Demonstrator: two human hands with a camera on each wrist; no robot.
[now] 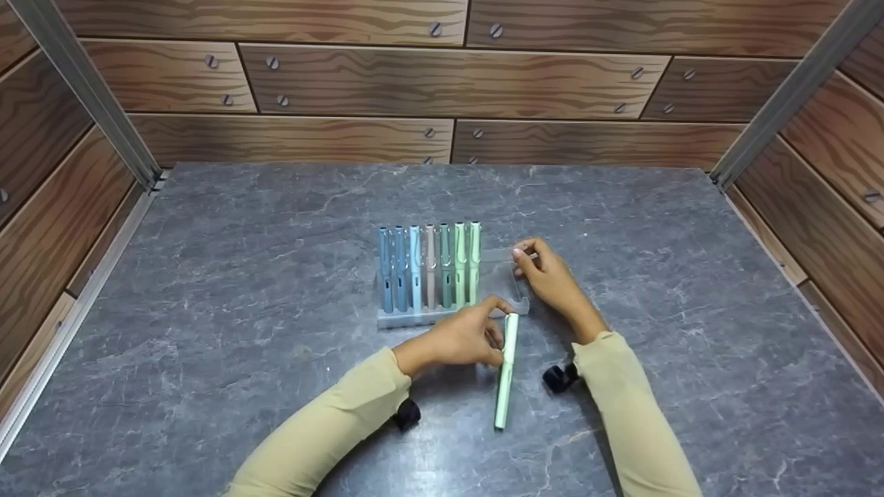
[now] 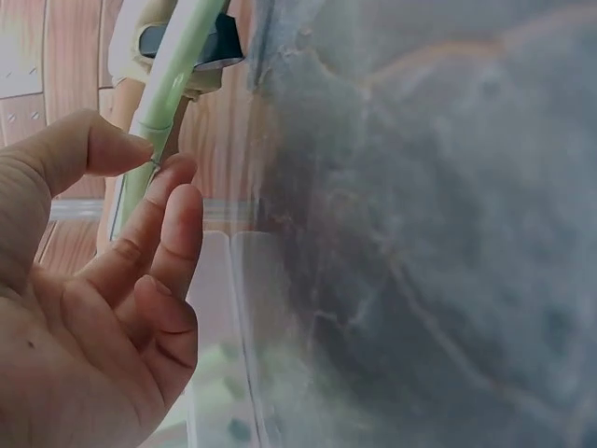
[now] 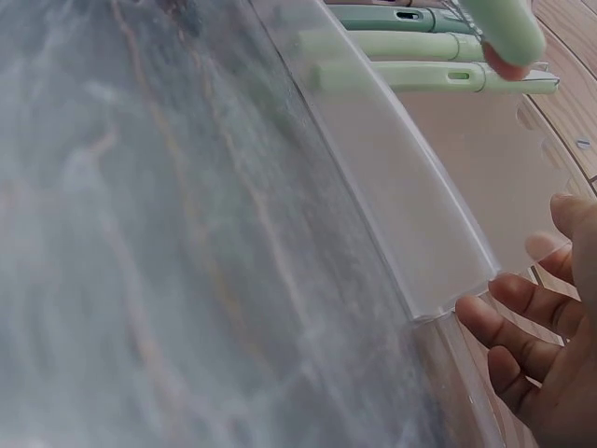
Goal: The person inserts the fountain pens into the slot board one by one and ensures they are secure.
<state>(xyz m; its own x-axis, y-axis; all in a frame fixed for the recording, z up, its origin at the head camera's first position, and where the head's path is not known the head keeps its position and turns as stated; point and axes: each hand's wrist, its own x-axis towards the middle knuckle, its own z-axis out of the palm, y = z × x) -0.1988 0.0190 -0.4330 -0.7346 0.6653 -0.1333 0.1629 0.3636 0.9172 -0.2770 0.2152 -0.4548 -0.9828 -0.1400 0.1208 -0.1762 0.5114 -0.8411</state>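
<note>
My left hand [image 1: 461, 338] pinches a mint green pen [image 1: 505, 390] near its capped upper end, between thumb and fingertips. In the left wrist view the pen [image 2: 166, 89] slants past the thumb, and the other fingers are loosely bent. A clear plastic pen stand [image 1: 418, 319] is just beyond that hand. Several pens stand side by side in its left and middle part: blue ones, a light blue pen [image 1: 416, 276], a pinkish pen [image 1: 431, 276], a dark green pen [image 1: 446, 276] and light green ones. At the stand's right side edge, my right hand [image 1: 551, 279] holds the clear panel between thumb and fingers.
The grey marbled tabletop [image 1: 242, 310] spreads around the stand. Wood-patterned walls [image 1: 387, 83] enclose it at the back and sides, with metal posts [image 1: 97, 90] at the corners. Black wrist-worn devices [image 1: 407, 415] show below both sleeves.
</note>
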